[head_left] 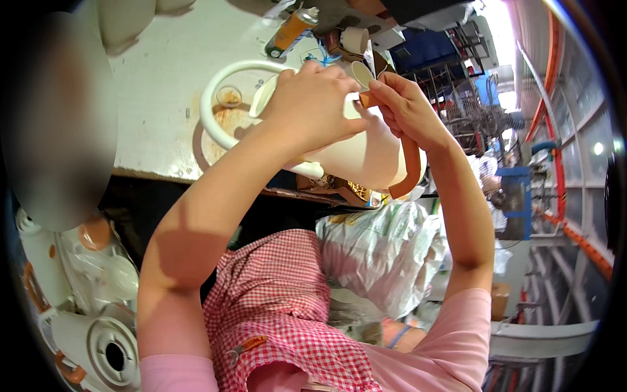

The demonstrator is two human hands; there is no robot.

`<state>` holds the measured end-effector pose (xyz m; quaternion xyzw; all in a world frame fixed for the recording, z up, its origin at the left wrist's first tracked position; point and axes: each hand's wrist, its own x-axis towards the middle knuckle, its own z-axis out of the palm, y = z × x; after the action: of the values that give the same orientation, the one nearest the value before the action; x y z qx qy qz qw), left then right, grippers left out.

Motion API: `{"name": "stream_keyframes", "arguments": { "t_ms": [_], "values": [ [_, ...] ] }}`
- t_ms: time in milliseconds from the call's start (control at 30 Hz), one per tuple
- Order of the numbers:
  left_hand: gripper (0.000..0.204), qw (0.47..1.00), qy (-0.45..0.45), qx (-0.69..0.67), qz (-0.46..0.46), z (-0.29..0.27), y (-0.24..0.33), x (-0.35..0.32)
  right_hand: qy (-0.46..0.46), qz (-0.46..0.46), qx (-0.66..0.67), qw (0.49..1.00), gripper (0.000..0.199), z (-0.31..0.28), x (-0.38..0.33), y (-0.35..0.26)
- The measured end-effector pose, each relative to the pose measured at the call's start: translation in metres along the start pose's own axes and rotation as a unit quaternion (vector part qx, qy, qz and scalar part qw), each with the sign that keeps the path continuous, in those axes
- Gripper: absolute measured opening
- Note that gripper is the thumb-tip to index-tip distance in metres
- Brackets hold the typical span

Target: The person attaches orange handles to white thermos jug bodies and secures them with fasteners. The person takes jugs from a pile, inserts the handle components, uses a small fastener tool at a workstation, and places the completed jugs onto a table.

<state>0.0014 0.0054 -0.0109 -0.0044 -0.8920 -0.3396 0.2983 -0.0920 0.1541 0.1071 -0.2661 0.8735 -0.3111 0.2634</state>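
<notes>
White table [163,72] spreads left of the cream vessel [366,149], with a spray can [291,32] beyond that vessel and a white hoop [207,108] to its left. Your left hand [319,98] lies half open over the vessel, thumb spread from the fingers. Your right hand [413,112] is closed, thumb against fingers, round the orange handle [411,163], which hangs over the vessel's right part; you can't tell whether its upper end touches. A sack [385,251] slumps nearer you than the vessel.
</notes>
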Motion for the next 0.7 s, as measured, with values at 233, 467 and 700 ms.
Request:
{"name": "stream_keyframes", "arguments": {
  "t_ms": [233,467,700],
  "values": [
    [0.057,0.998,-0.053,-0.015,-0.036,-0.011,-0.002,0.0,0.004,-0.007,0.013,1.0,0.027,0.008,0.007,-0.003],
    [0.053,0.996,-0.083,-0.011,-0.032,-0.015,0.002,0.003,0.057,-0.184,-0.246,0.95,0.029,0.011,0.006,-0.009],
    [0.052,0.998,-0.048,-0.039,-0.009,-0.005,-0.005,0.001,0.054,-0.186,-0.394,0.899,0.034,0.021,0.001,-0.032]
  ]
}}
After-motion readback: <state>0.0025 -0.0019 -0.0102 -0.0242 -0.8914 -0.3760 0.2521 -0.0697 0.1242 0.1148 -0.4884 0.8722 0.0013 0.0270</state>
